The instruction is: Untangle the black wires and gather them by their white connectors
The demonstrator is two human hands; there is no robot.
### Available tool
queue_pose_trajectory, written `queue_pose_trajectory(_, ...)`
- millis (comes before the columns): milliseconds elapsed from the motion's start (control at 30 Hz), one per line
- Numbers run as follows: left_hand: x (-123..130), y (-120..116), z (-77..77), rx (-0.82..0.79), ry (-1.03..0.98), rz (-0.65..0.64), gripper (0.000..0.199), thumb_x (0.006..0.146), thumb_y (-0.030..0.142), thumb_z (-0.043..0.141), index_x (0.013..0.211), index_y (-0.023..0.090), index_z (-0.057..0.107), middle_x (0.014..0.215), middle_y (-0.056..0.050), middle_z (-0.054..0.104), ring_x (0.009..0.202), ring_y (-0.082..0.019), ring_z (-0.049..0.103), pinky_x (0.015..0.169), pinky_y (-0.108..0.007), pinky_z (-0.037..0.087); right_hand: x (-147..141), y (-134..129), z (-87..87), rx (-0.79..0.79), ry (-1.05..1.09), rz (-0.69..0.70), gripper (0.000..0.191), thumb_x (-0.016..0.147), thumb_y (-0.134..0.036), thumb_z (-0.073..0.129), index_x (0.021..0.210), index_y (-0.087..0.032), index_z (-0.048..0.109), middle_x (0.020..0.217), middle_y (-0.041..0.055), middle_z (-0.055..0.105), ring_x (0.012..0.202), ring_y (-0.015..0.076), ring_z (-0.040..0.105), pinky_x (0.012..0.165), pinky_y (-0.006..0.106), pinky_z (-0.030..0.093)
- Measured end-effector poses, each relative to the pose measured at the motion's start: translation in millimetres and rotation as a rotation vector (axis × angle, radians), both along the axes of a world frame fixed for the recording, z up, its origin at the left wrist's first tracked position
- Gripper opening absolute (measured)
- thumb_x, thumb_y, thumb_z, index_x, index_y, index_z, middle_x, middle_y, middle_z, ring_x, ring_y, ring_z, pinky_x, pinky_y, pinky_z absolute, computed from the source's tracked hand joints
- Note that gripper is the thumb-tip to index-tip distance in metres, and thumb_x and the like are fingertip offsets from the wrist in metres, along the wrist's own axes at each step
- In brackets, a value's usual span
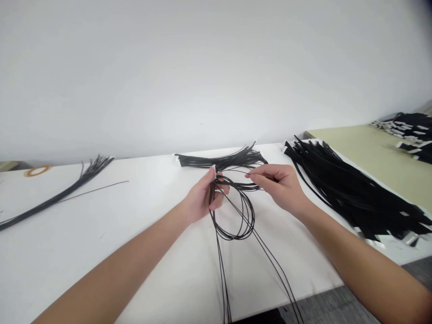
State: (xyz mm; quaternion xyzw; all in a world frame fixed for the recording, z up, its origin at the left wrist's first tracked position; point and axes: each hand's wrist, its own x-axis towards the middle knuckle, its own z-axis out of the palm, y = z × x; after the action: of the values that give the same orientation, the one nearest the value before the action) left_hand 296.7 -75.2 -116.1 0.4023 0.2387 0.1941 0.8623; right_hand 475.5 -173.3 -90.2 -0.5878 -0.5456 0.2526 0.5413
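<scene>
My left hand point(204, 195) is closed on a small white connector point(213, 172), pinched between thumb and finger. Black wires point(250, 215) run from the connector and hang in loops below it, with several long ends trailing over the table's front edge. To the right, my right hand point(278, 185) pinches a thin black wire point(238, 170) between thumb and forefinger. Its other fingers are curled in, and the wire's tip is hidden by them. Just behind both hands lies a bundle of black wires point(219, 161) with white connectors at its left end.
A thick pile of black sleeved cables point(340, 189) covers the right of the white table point(162, 252). Another black wire bundle point(64, 193) and an orange-brown ring point(38, 171) lie at the left. More cables point(408, 126) rest on a yellowish table point(364, 144). A wall stands behind.
</scene>
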Motion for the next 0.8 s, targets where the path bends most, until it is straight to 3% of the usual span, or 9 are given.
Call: queue_pose_trajectory(800,-0.1,1.7,-3.8,0.033,-0.008,-0.018,0.037,0.091,0.051,0.035,0.082,0.018,0.047,0.065,-0.001,0.062,0.027,-0.005,0.037,0.036,-0.020,0.022,-2.3,0.1,0.7,-0.051,-0.024,0.001,0.014,0.074,-0.025,0.060,0.075,-0.017,0.072,0.049,-0.0026,0.045,0.046,0.0062,0.028,0.043,0.022,0.022)
